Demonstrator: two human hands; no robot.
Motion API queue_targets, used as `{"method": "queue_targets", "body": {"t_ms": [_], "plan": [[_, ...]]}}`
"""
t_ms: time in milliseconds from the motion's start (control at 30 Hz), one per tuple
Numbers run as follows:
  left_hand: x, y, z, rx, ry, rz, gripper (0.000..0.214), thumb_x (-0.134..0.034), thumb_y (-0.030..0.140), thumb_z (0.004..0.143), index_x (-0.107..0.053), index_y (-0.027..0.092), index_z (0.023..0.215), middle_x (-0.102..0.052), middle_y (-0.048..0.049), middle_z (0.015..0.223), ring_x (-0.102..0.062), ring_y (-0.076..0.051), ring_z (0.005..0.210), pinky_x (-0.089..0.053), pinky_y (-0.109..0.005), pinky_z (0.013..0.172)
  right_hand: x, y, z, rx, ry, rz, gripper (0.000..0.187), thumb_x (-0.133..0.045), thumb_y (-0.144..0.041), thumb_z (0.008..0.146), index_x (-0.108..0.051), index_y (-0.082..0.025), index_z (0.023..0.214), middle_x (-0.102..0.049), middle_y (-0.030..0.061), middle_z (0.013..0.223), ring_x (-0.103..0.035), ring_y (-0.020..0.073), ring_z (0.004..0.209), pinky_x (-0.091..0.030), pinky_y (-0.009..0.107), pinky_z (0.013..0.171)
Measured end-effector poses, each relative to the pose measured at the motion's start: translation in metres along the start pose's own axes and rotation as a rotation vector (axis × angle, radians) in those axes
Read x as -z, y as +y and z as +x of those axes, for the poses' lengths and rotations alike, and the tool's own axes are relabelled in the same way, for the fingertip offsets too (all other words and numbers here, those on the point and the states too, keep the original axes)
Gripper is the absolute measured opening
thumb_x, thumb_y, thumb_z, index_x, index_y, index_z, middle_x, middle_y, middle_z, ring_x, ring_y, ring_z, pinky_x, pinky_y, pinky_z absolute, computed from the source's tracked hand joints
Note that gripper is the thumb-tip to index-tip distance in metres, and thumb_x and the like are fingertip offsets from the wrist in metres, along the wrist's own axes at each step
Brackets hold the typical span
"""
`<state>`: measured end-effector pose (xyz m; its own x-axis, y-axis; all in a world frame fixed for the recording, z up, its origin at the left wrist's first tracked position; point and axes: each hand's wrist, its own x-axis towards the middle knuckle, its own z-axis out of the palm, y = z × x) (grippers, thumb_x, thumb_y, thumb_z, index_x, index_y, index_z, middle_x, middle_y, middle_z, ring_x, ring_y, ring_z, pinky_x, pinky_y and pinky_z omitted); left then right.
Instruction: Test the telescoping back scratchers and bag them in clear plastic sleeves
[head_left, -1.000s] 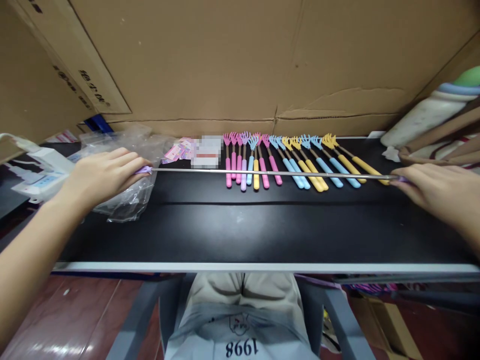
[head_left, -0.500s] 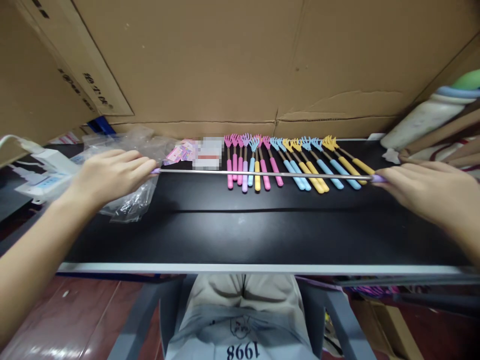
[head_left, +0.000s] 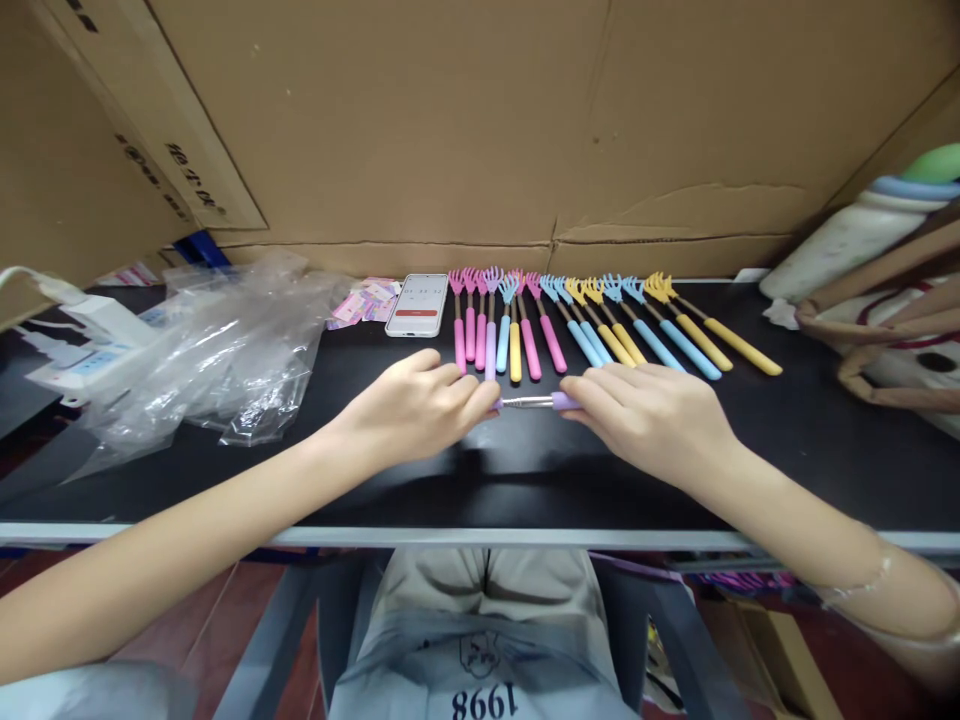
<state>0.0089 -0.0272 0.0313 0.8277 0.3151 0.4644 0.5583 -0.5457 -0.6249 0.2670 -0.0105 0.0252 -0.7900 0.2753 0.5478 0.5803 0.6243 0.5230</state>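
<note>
Here, left hand (head_left: 420, 410) and right hand (head_left: 645, 420) each pinch one end of the purple scratcher (head_left: 536, 401) just above the black tabletop (head_left: 750, 450).

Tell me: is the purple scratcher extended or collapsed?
Collapsed: purple scratcher shows only a short steel stub between left hand and right hand.

Both bare arms stretched forward, left hand (head_left: 420, 405) and right hand (head_left: 649, 418) held close together, palms turned down, fingers pinched shut, pointed at each other

Collapsed purple-handled telescopic back scratcher (head_left: 536, 401), level
</note>
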Motion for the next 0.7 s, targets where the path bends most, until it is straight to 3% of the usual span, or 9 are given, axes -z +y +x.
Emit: {"method": "queue_targets", "body": {"t_ms": [133,300,467,700], "plan": [[-0.005,0.001,0.004,0.044,0.006,0.013,0.027,-0.046,0.024,0.097,-0.053,0.018,0.072,-0.053,0.0022,0.055,-0.051,-0.013,0.054,-0.031,-0.027,0.053,-0.002,-0.008,0.004,-0.086,-0.019,0.002,0.025,-0.045,-0.032,0.097,-0.057,-0.017,0.080,-0.060,-0.0024,0.063,-0.052,0.0100,0.055,-0.026,0.025,0.053],[-0.015,0.005,0.006,0.136,-0.076,-0.048,0.015,-0.046,0.023,0.096,-0.056,0.018,0.086,-0.059,-0.0002,0.068,-0.055,-0.016,0.068,-0.033,-0.028,0.056,0.000,-0.011,0.009,-0.129,-0.143,0.024,0.021,-0.043,-0.033,0.097,-0.059,-0.020,0.092,-0.061,-0.0034,0.061,-0.049,0.0105,0.047,-0.018,0.025,0.049],[-0.005,0.009,0.012,0.193,-0.086,0.005,0.023,-0.045,0.034,0.097,-0.058,0.017,0.088,-0.059,-0.0048,0.077,-0.054,-0.021,0.076,-0.035,-0.031,0.060,-0.002,-0.022,0.022,-0.154,-0.263,0.045,0.024,-0.040,-0.035,0.097,-0.058,-0.020,0.090,-0.063,-0.0011,0.062,-0.048,0.0105,0.045,-0.013,0.025,0.049],[-0.002,0.002,0.004,0.121,0.032,0.130,0.027,-0.045,0.036,0.097,-0.058,0.019,0.081,-0.055,-0.0018,0.070,-0.050,-0.018,0.069,-0.032,-0.030,0.058,-0.006,-0.018,0.021,-0.085,-0.124,-0.018,0.031,-0.041,-0.031,0.097,-0.053,-0.017,0.072,-0.056,-0.0025,0.056,-0.046,0.0089,0.047,-0.016,0.025,0.051]]}}
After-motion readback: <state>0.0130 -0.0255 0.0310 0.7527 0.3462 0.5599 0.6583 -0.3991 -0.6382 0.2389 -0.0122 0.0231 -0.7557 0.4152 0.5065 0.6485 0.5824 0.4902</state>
